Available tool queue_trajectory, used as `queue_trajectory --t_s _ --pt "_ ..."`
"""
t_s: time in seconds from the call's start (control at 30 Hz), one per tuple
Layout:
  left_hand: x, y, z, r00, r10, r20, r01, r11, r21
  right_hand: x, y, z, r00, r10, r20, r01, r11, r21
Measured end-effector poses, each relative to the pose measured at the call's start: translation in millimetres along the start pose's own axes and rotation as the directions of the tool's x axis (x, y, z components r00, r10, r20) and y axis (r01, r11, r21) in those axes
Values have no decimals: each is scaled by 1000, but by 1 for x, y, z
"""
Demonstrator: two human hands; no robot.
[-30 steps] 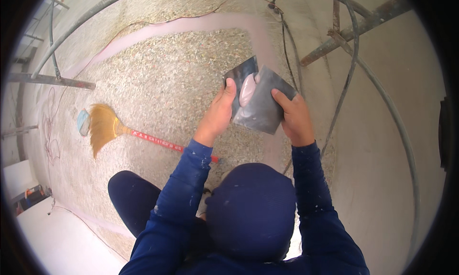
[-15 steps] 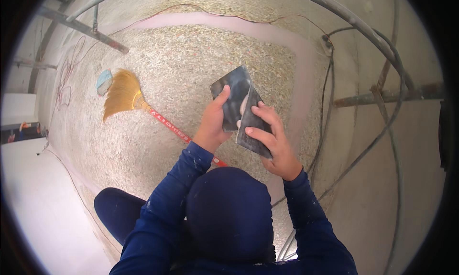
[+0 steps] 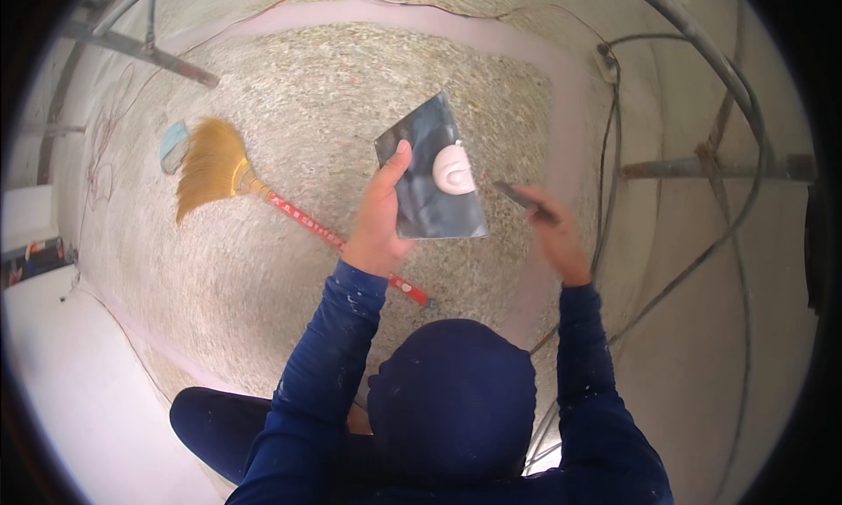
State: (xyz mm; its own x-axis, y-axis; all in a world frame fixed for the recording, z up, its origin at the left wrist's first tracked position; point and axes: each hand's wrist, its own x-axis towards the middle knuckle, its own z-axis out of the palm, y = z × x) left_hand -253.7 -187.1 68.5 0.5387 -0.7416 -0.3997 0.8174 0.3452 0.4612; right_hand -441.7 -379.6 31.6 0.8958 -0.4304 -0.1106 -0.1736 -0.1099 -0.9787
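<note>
Dollop of pale pink paste [image 3: 453, 170], swirled, on the face of a dark four-sided plate [image 3: 421, 208], about halfway along the plate's right edge. Long axis of the dollop roughly along that edge.

Left hand [image 3: 381, 211] at the plate's left side, grip clamped on the plate, thumb lying across the face. Nearer to the dollop than the fingers opposite.

Right hand [image 3: 561, 242] off to the right of the plate and a little lower, grip clasped around a thin dark blade [image 3: 523, 198], slightly blurred and seen almost edge-on. Blade slanting up and left, tip pointing toward the plate. Dollop to the left of that grip, near the tip but apart from it.

Left of the plate, a straw broom [image 3: 215, 167] with a red handle running down to below the plate; beyond the bristles, something light blue [image 3: 174, 148], too small to identify. All around, speckled floor [image 3: 324, 93]. Far right of the plate, dark cables [image 3: 611, 128] and a metal pipe [image 3: 675, 169].
</note>
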Motion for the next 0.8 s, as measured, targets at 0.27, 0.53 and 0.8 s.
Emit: queue_trajectory --t_s 0.27,0.53,0.8 --pt "-9 -79 -6 909 -413 54 415 908 -54 28 31 10 979 196 50 -161 609 777" --pt "11 -45 -15 958 -276 74 266 956 123 -104 99 60 899 431 -78 -291 721 629" --pt "-13 -13 -12 968 -233 93 202 943 263 -118 21 7 877 420 -234 -103 639 762"
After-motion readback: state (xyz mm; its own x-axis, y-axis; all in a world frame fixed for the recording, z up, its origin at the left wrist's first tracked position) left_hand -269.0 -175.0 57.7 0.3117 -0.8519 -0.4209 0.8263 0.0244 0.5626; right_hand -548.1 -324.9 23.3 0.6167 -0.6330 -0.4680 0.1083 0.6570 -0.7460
